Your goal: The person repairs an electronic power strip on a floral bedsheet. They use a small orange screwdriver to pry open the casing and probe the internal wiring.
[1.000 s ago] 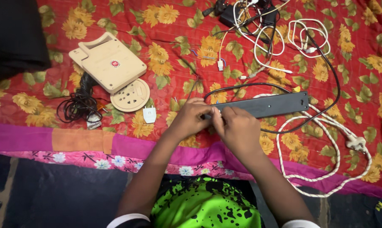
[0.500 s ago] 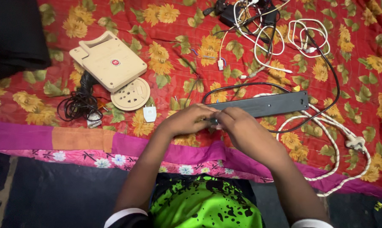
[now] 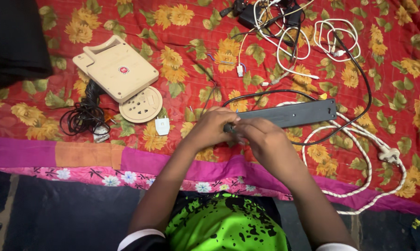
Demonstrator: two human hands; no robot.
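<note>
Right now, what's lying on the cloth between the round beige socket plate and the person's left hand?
In the head view, a small white plug adapter lies between the round beige socket plate and the left hand, on the floral cloth.

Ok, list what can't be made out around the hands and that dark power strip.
All in the head view:
- Near end of the dark power strip: covered by the left hand and right hand.
- What the fingertips pinch there: too small and hidden to tell.
- Black adapter among the white cables: cut off by the top edge.
- Socket holes on the round beige plate: too small to count.
</note>
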